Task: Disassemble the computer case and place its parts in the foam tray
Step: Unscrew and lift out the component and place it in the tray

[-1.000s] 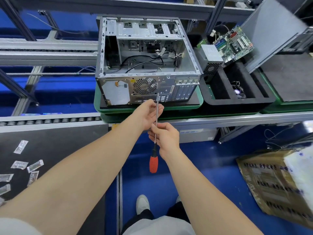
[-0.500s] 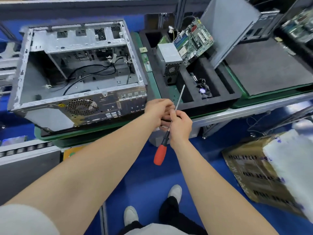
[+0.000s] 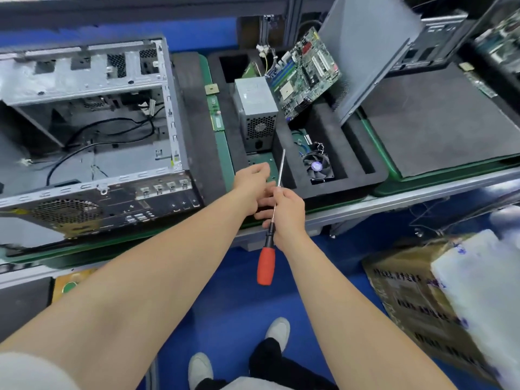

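Observation:
The open metal computer case (image 3: 84, 122) lies on its side at the left, with loose black cables inside. To its right the black foam tray (image 3: 346, 153) holds a power supply (image 3: 256, 105), a motherboard (image 3: 306, 71), a cooler fan (image 3: 319, 166) and a leaning grey side panel (image 3: 365, 52). My right hand (image 3: 287, 212) grips a screwdriver (image 3: 266, 266) by its shaft, red handle hanging down, tip pointing up over the tray. My left hand (image 3: 251, 178) hovers over the tray's front slot with fingers curled down. What it holds, if anything, is hidden.
A green memory stick (image 3: 215, 114) and a small chip (image 3: 212, 89) lie on the tray's left rim. A second green pallet with a dark mat (image 3: 436, 122) stands at the right. A cardboard box (image 3: 408, 294) with white foam sits on the blue floor, lower right.
My view and both hands have shifted right, from the case's rear panel to the foam tray. My left hand has come off the screwdriver shaft and reached forward over the tray.

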